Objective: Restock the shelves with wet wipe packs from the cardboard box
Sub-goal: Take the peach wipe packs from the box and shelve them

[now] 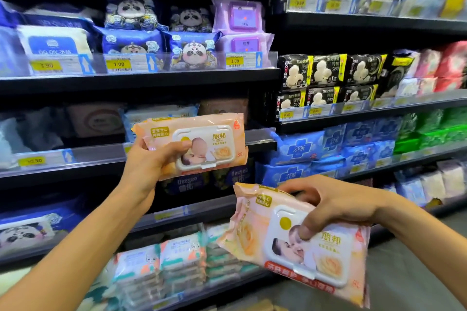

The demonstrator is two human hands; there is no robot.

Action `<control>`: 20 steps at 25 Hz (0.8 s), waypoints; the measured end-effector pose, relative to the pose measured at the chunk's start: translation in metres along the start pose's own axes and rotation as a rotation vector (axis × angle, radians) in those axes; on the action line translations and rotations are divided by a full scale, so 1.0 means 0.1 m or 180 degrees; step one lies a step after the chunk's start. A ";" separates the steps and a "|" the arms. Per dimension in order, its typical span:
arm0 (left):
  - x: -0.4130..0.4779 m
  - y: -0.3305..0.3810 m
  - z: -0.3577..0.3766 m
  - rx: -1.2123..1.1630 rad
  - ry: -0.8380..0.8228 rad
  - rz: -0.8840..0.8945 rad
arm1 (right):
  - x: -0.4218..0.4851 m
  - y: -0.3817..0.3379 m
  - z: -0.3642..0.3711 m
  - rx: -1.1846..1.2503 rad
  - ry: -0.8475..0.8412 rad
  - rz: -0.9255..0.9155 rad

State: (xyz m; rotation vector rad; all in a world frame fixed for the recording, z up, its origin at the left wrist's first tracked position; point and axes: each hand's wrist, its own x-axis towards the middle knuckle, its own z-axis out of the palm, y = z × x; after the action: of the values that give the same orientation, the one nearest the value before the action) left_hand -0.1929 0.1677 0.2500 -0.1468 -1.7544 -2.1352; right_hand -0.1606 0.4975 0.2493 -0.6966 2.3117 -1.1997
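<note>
My left hand (149, 161) grips an orange wet wipe pack (202, 144) by its left end and holds it up, lid facing me, in front of the second shelf (75, 156). My right hand (331, 202) grips a second orange wet wipe pack (283, 242) from above, thumb on its white lid, lower and to the right, tilted. Behind the raised pack, the second shelf shows a dark gap beside pale packs. The cardboard box is out of view.
Black shelving fills the view. The top shelf (141, 78) carries blue panda packs (192, 50) and purple packs (240, 17). The right-hand bay holds black pads (326, 70), blue packs (295, 149) and green packs (429, 131). Stacked wipes (161, 267) sit on a low shelf.
</note>
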 end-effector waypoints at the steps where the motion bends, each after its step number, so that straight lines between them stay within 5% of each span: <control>1: 0.03 0.00 0.07 0.0005 0.0035 0.0018 | -0.02 0.03 -0.02 0.0004 -0.0006 0.0020; 20: 0.94 -0.27 1.03 0.1711 0.0707 0.1095 | -0.18 0.50 -0.32 0.0229 0.0171 0.0159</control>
State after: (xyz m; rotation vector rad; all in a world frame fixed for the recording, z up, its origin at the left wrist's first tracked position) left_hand -0.3051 0.2506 0.2770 -0.0579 -1.9322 -1.3382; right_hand -0.1771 0.5530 0.2276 -0.5847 2.3027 -1.2865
